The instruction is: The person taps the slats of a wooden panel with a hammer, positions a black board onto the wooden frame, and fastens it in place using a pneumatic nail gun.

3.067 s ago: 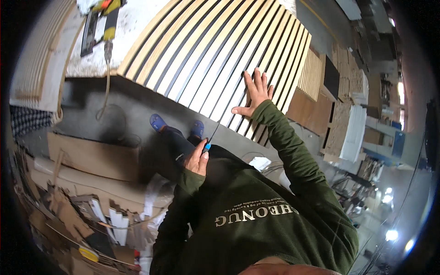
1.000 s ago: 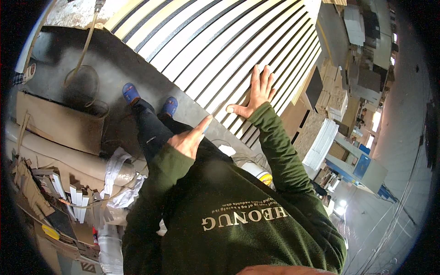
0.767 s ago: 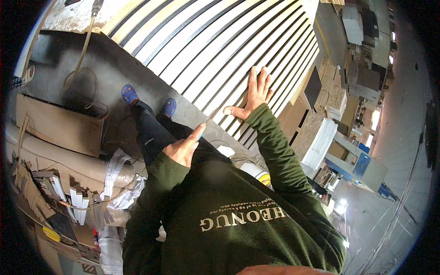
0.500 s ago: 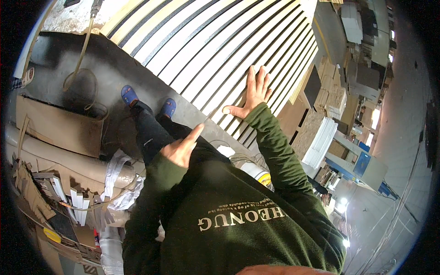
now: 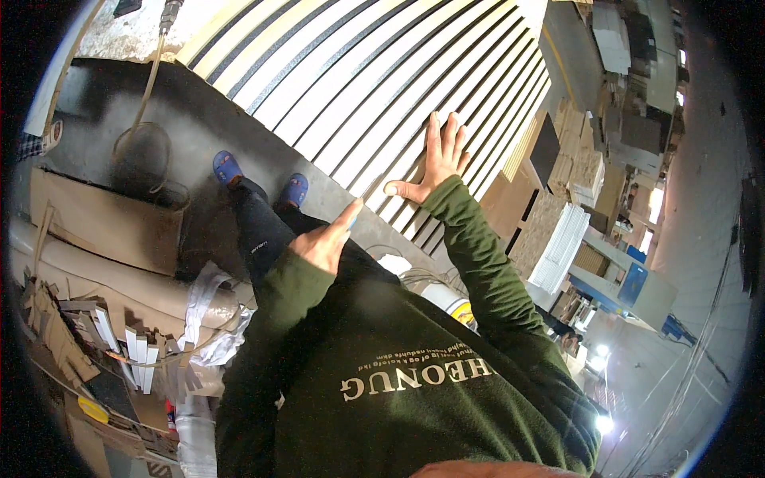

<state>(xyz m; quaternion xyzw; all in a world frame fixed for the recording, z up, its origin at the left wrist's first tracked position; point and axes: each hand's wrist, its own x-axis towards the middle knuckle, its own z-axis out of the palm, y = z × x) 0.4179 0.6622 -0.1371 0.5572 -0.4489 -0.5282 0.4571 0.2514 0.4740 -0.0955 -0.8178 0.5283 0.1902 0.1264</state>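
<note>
A panel of pale slats (image 5: 362,92) with dark grooves between them lies in front of me, running away to the upper right. My right hand (image 5: 440,169) rests flat near its close edge, fingers spread and thumb stretched to the left. My left hand (image 5: 327,241) is just off that edge, index finger extended toward the slat ends and the other fingers curled in. A small bluish bit shows beside the index finger; what the hand grips is too small to make out.
A hose with a metal fitting (image 5: 169,16) hangs at the upper left. Below are a cardboard box (image 5: 111,219), long wrapped rolls (image 5: 119,275) and offcuts (image 5: 139,358). A yellow-and-white bucket (image 5: 450,303) stands near my right side. Stacked white boards (image 5: 560,247) are at the right.
My left hand has moved slightly up and to the right, its fingertip closer to the slat edge. The right hand stays spread in almost the same place on the panel.
</note>
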